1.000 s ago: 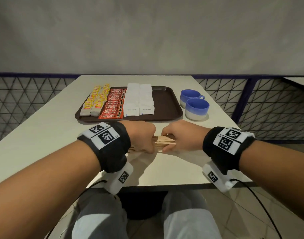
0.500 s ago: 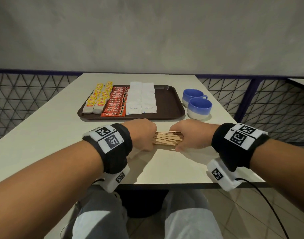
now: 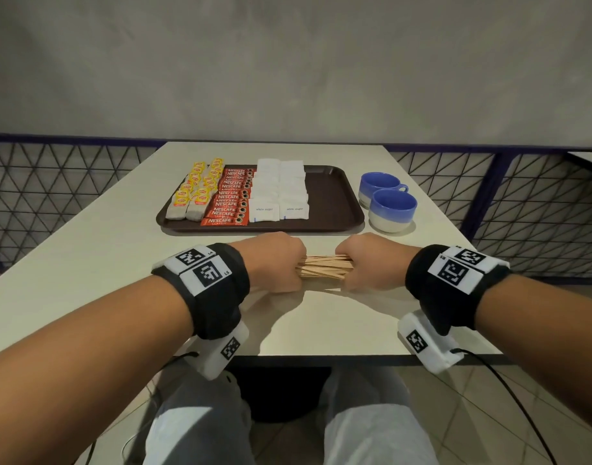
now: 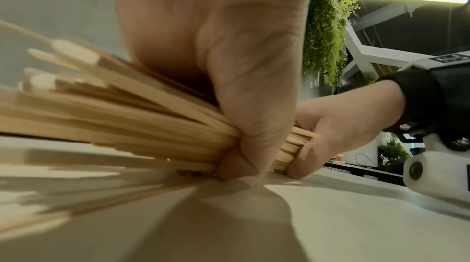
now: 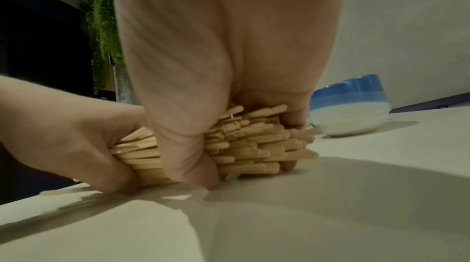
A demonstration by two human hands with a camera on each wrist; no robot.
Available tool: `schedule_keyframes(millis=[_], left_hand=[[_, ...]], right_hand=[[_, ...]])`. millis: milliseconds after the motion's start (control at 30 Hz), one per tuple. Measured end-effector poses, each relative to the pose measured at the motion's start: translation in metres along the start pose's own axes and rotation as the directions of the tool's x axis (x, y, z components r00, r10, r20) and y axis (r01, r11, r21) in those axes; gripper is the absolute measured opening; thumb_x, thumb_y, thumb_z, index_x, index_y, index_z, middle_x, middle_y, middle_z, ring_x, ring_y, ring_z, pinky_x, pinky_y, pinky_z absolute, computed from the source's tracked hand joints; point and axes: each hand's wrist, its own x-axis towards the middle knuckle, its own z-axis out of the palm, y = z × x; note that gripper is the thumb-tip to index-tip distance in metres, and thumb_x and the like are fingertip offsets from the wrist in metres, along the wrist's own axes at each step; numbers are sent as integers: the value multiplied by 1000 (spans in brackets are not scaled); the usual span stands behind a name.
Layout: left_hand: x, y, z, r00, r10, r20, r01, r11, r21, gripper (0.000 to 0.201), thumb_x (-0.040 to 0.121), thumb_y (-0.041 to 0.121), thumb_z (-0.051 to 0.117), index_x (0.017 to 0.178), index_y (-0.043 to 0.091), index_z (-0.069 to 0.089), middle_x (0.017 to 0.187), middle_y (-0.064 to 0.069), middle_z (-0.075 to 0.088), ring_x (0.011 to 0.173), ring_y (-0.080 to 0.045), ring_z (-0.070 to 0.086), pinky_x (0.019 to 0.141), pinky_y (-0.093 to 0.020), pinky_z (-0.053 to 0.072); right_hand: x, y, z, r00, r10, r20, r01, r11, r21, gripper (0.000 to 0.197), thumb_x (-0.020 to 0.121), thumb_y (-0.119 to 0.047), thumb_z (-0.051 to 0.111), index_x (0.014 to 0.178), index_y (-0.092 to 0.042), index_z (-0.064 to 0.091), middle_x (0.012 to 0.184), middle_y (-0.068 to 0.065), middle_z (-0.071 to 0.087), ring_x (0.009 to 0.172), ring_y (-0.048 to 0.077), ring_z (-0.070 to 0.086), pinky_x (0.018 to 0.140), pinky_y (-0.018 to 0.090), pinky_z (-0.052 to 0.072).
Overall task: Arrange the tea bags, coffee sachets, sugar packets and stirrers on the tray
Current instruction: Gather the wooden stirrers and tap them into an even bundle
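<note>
A bundle of wooden stirrers (image 3: 325, 270) lies crosswise just above the table, in front of the brown tray (image 3: 331, 196). My left hand (image 3: 278, 263) grips its left end and my right hand (image 3: 371, 261) grips its right end, fingers curled round the sticks. The left wrist view shows the stirrers (image 4: 132, 117) fanning out past my left hand (image 4: 229, 105). From the right wrist, the stirrers' (image 5: 251, 141) uneven ends stick out of my right hand (image 5: 216, 85). On the tray lie rows of yellow tea bags (image 3: 195, 191), red coffee sachets (image 3: 231, 203) and white sugar packets (image 3: 281, 193).
Two blue-and-white cups (image 3: 390, 204) stand right of the tray, one also visible as a cup (image 5: 348, 105) in the right wrist view. The tray's right third is bare brown surface. A mesh railing (image 3: 522, 209) runs behind and beside the table. The table's front edge (image 3: 321, 359) is near my wrists.
Both hands have moved apart along the bundle, so more of the stirrers shows between them. The sticks now lie gathered more evenly than a second ago.
</note>
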Motion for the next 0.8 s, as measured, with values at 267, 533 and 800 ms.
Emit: schedule_keyframes(millis=[267,533,800], left_hand=[[1,-10,-7,999,-1,37,0,1000,19,17,95,27,61,85,27,47,86,2,57,78,-17,57,56,-25,36],[3,-13,2,998,48,-41,-48,999,0,9,97,31,60,100,26,53,88,3,60,85,-20,60,56,-24,35],[7,-16,2,994,41,-100,-58,984,-170,32,88,54,74,92,30,53,84,8,60,75,-10,56,58,-24,37]], right_hand=[[5,-7,-5,998,-57,-17,57,998,-13,17,91,-31,68,102,-19,65,86,-3,61,76,16,59,61,25,44],[6,-6,-11,989,-106,-102,105,994,-11,10,88,-34,72,88,-26,66,78,-5,66,73,16,65,68,33,55],[5,-10,-27,982,-138,-130,115,978,-171,11,89,-27,69,98,-24,64,83,-5,67,75,14,66,71,32,59]])
